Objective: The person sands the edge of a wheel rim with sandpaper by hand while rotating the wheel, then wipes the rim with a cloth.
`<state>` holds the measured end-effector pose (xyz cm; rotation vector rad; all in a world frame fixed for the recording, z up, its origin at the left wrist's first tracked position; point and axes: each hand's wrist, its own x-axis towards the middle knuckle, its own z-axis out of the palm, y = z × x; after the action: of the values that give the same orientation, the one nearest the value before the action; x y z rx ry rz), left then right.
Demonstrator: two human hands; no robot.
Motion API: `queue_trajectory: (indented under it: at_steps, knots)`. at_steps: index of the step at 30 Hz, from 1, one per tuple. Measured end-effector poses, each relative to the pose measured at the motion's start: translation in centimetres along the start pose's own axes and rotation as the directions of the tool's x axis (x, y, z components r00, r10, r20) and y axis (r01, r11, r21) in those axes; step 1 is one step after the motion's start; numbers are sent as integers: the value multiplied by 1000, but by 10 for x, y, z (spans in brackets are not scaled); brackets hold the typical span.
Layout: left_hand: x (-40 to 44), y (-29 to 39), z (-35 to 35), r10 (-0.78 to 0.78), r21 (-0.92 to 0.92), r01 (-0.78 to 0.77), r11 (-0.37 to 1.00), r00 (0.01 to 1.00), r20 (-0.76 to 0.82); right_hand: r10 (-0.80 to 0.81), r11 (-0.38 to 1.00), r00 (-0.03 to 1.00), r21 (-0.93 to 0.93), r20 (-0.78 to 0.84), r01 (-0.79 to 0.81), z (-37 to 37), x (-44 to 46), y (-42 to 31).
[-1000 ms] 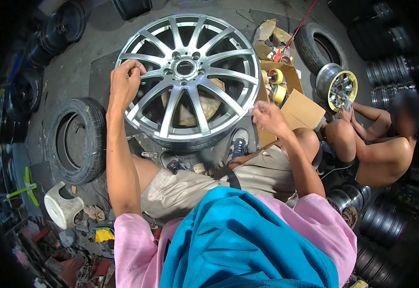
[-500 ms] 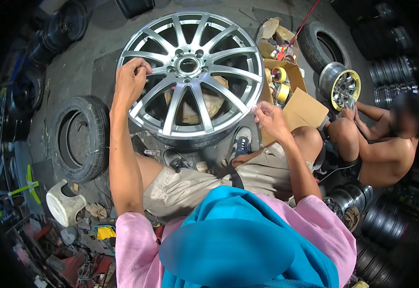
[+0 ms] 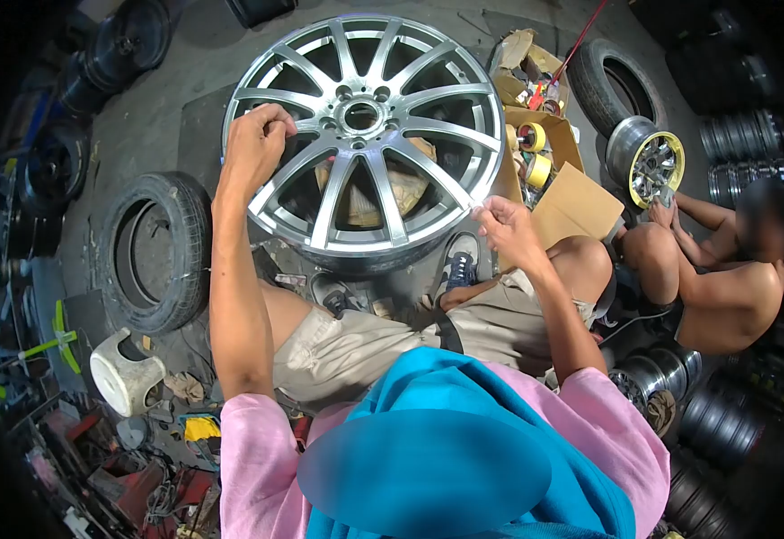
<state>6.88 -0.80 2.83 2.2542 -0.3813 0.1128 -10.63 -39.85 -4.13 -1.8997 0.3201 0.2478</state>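
A large silver multi-spoke wheel rim [image 3: 367, 166] lies face up in front of my knees, its five-hole hub towards the middle. My left hand [image 3: 260, 144] is over the rim's left side, fingers curled together by a spoke; anything inside them is hidden. At the rim's lower right edge, my right hand [image 3: 509, 226] has thumb and fingers pinched together. A tiny pale bit shows at those fingertips, too small to name. Through the spokes, a brownish object [image 3: 392, 193] is visible below the rim.
Right of the rim stands a cardboard box [image 3: 564, 142] with yellow tape rolls. A co-worker [image 3: 724, 287] sits at the right, hands at a yellow-edged wheel [image 3: 652, 169]. Tyres [image 3: 156, 256] [image 3: 621, 85] lie on both sides. A white stool [image 3: 127, 373] lies tipped at lower left.
The whole view has shifted slightly, putting the rim a little further right. My left hand has moved slightly rightward over the spokes. My right hand stays at the rim's edge, still pinched.
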Motion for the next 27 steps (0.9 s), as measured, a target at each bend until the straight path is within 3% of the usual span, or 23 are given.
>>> queue_trajectory:
  at_steps: [6,8,12,19,24,27]
  knots:
    - [1,2,-2,-31,28,30,999,999,26,25,1000,999,2,-47,-25,3,-7,-11]
    - [1,0,-2,-14,30,13,999,999,34,44,994,999,99,2,-44,18,-18,-13]
    - [0,1,0,-28,25,27,999,999,23,82,995,997,53,11,-82,49,-40,-27]
    - [-2,1,-4,0,5,0,1000,1000,12,113,993,992,40,-54,-110,39,-36,-28]
    - [-3,5,-4,-3,4,3,1000,1000,3,123,984,991,121,57,-129,75,-50,-33]
    - [-4,3,-4,-9,20,8,1000,1000,16,133,977,990,166,38,-138,67,-47,-29]
